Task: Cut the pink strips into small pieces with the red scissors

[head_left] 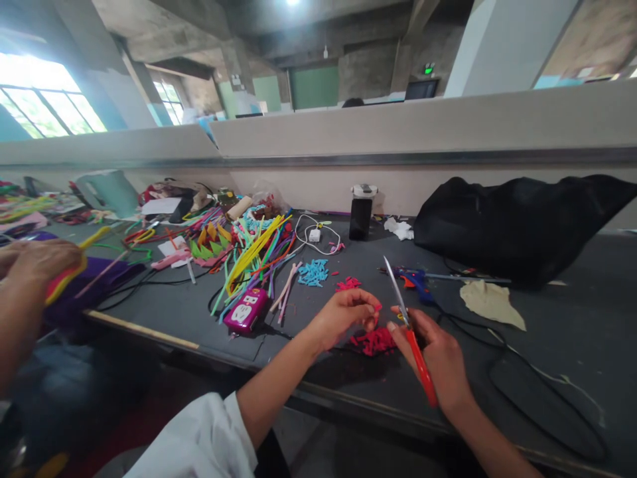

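My left hand [348, 315] is closed in a pinch on a small red piece [378, 307], cut from what looks like fuzzy craft stem. In my right hand [435, 352] is a pair of scissors [421, 365] with red handles, its blades pointing up and away from me. Below and between both hands lies a pile of red pieces [373, 341] on the dark table. A smaller group of red pieces [348, 284] sits just beyond my left hand. Farther back rests a heap of light blue pieces [313, 273].
A purple power socket box [246, 311] stands left of my forearm, near colourful pipe cleaners [259, 249]. A blue glue gun [421, 285] with a trailing cord lies beyond my right hand. At the back are a dark bottle [361, 216] and black bag [497, 226]. A co-worker's hand [44, 262] works at left.
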`<state>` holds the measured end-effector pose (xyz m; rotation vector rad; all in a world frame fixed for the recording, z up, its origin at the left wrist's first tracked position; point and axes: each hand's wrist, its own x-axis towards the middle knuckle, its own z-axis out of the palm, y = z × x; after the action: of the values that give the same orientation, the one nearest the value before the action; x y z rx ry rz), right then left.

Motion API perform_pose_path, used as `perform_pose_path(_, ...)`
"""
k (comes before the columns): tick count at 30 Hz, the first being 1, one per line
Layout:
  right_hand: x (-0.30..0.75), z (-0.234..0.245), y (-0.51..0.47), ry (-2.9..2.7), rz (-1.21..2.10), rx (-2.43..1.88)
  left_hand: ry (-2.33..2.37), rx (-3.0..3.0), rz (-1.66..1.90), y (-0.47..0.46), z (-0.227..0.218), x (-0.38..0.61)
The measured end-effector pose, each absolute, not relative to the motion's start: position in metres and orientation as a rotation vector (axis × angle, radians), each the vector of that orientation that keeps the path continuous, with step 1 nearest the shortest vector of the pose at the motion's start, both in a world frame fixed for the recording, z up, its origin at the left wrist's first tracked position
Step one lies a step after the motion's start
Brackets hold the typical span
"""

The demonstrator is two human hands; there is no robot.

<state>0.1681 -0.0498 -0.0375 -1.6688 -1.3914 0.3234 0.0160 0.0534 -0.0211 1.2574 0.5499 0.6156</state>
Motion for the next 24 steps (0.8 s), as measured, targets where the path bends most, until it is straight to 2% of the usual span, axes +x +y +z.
perform_pose_path(9, 0.159, -0.040, -0.041, -1.335, 0.232, -1.621, 0.611, 1.313, 0.678, 0.039, -0.024, 0.019)
perform_pose_path(24, 0.163, -0.044, -0.041, -1.345, 0.274, -1.639, 0.759, 1.696, 0.711, 0.032, -0.032, 0.019)
